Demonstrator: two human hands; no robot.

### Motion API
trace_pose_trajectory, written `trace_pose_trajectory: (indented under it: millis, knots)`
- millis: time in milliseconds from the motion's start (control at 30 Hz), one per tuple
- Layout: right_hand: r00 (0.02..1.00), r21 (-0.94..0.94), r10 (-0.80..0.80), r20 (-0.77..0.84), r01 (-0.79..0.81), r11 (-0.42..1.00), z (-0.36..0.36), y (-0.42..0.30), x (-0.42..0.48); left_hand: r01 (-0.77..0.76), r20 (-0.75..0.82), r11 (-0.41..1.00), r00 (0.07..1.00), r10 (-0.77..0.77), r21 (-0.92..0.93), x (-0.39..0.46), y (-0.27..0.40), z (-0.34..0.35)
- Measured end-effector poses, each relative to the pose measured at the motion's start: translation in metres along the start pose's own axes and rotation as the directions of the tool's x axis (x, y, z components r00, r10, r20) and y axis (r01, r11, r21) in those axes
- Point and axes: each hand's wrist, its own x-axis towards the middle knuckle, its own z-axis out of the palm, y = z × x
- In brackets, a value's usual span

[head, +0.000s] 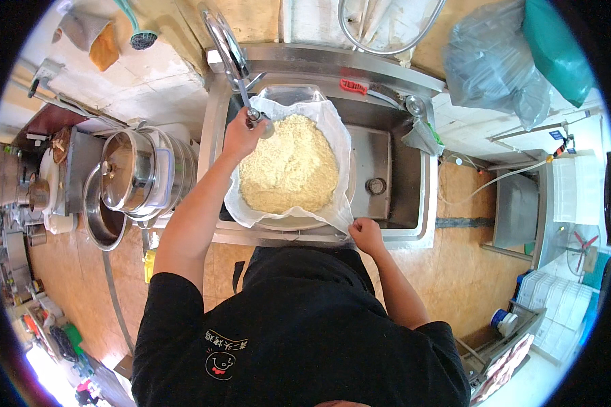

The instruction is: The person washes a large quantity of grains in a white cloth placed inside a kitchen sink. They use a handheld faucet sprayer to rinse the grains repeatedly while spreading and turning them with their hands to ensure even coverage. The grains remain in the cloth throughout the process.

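Observation:
My left hand (243, 136) grips the metal spray head (257, 118) of the tap, held over the upper left of a white cloth (340, 147). Spread in that cloth is a pale yellow, crumbly mass (290, 163), whose kind I cannot tell. The cloth drapes over a round pan (295, 223), of which only parts of the rim show, inside the stainless steel sink (428, 178). At the lower right, my right hand (365, 234) pinches a corner of the cloth near the sink's front edge. Whether water runs from the spray head is not clear.
A red-handled knife (354, 86) lies on the sink's back ledge. Beside it stand a strainer cup (414, 105) and a draped grey cloth (421, 138). Stacked pots (127, 168) and a steel basin (104, 229) crowd the left. Plastic bags (489, 66) hang at the upper right.

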Motion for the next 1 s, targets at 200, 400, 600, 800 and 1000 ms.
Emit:
trace_pose_trajectory:
  millis: [200,400,600,800,1000]
  knots:
    - [0.999,0.009,-0.027,-0.035,0.027,1.000,0.002,0.002,0.001,-0.029,0.103,0.996,0.994,0.021,0.084,-0.008,-0.015,-0.022]
    - [1.000,0.000,-0.019,-0.024,0.019,1.000,0.004,0.005,0.002,0.013,0.259,0.981,0.964,-0.064,0.192,-0.035,0.027,-0.054]
    - [1.000,-0.004,-0.026,-0.012,0.026,1.000,0.000,0.005,0.002,0.018,0.246,0.955,0.965,-0.094,0.296,-0.039,0.042,-0.068]
    - [1.000,0.008,-0.012,-0.004,0.012,1.000,0.001,0.006,0.002,-0.001,0.123,0.954,0.992,-0.038,0.299,-0.033,0.029,-0.053]
    - [1.000,0.018,0.019,0.010,-0.019,1.000,-0.003,0.001,0.001,-0.010,0.049,0.939,0.999,-0.007,0.343,-0.024,0.034,-0.045]
